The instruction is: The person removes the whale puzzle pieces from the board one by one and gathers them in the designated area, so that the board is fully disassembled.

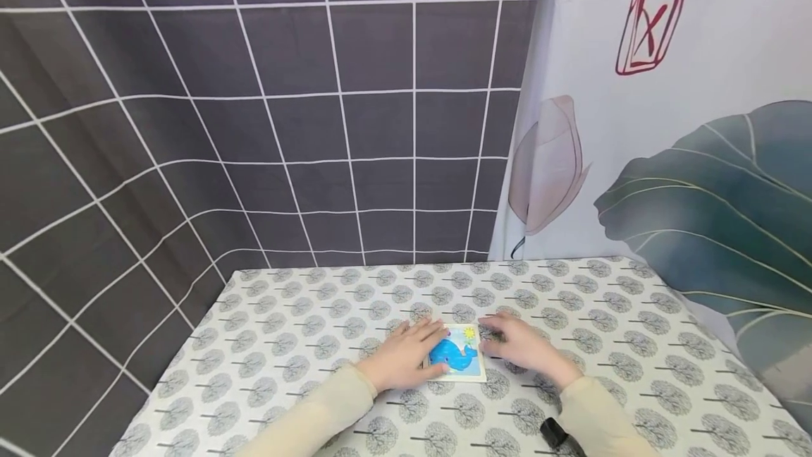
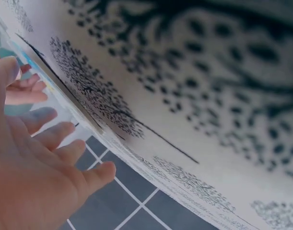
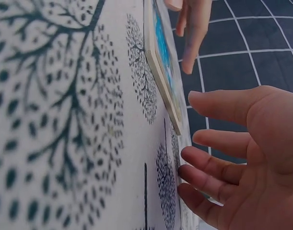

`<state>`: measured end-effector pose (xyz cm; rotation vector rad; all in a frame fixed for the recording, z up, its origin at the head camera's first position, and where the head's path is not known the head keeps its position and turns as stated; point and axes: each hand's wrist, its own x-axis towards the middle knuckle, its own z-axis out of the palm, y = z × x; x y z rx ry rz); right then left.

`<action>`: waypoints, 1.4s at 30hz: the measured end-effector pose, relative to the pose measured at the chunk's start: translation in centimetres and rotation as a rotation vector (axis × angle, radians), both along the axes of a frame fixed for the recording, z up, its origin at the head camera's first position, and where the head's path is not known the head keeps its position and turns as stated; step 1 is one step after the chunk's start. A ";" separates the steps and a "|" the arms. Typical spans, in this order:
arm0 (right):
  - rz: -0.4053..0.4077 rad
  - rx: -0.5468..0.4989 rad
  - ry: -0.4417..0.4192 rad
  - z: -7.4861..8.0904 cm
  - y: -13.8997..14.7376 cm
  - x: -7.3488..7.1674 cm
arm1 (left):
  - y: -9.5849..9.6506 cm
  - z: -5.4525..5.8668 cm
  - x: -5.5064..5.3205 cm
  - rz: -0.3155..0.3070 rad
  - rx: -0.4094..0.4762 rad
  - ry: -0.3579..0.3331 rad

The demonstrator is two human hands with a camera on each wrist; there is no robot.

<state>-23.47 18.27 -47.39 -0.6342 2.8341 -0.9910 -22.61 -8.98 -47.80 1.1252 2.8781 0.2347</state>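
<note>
A thin square picture board (image 1: pixel 458 367) with a blue whale and a yellow sun lies flat on the patterned tablecloth. My left hand (image 1: pixel 406 355) reaches over its left side, fingers extended and thumb near the lower edge. In the left wrist view the fingers of that hand (image 2: pixel 45 158) are spread apart. By the board's right edge is my right hand (image 1: pixel 523 348), its fingers loosely bent. The right wrist view shows the board's pale, wood-like edge (image 3: pixel 160 81), with the right hand's fingers (image 3: pixel 223 105) parted and nothing between them.
The tablecloth (image 1: pixel 285 365) carries grey tree prints. A dark curtain with white grid lines (image 1: pixel 374 125) hangs behind and to the left. At the right hangs a white curtain (image 1: pixel 590 34) with leaf and flower prints. A small black object (image 1: pixel 553 433) sits by the right sleeve.
</note>
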 end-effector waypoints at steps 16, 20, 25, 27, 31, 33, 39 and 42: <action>0.002 0.060 0.050 -1.1 -1.0 -0.6 | 0.5 -0.1 0.5 -0.036 -0.028 -0.046; -0.041 0.064 0.023 -1.0 -1.3 -0.5 | 0.5 -0.3 0.5 -0.040 -0.018 -0.052; -0.087 0.049 0.002 -0.9 -1.8 -0.9 | 0.4 -0.4 0.1 -0.034 -0.012 -0.053; -0.095 0.045 0.002 -0.9 -2.1 -1.1 | 0.2 -0.5 0.0 -0.031 -0.013 -0.052; -0.103 0.042 -0.008 -1.0 -2.6 -1.5 | -0.1 -0.5 0.1 -0.023 -0.007 -0.064; -0.106 0.043 -0.012 -1.1 -2.8 -1.6 | -0.2 -0.4 0.2 -0.023 -0.001 -0.070; -0.108 0.025 -0.021 -0.8 -2.7 -1.7 | 0.0 -0.2 0.1 -0.040 -0.007 -0.060; -0.115 0.011 -0.022 -0.5 -2.4 -1.8 | 0.3 0.1 -0.1 -0.044 -0.015 -0.055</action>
